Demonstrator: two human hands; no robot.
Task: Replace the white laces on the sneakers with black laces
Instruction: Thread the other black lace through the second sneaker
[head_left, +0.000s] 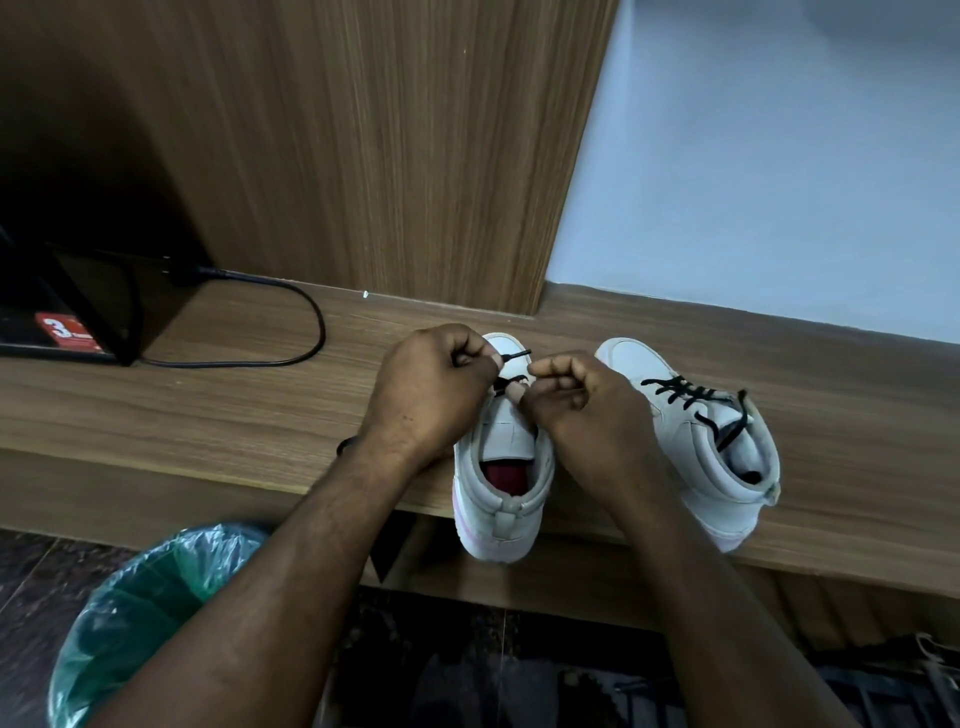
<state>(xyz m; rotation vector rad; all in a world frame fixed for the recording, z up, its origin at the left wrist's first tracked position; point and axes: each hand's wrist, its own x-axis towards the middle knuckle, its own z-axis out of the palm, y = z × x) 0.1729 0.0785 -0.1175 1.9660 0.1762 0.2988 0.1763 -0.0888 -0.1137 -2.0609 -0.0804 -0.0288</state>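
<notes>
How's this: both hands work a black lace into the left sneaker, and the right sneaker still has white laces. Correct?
One slip: the head view shows the right sneaker already strung with a black lace, not white. The rest stands: the left hand and right hand work a second black lace into the left sneaker.

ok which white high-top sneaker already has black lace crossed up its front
The white high-top sneaker on the right: a black lace criss-crosses its front. The left sneaker, under the left hand and right hand, shows lace only near its toe.
</notes>
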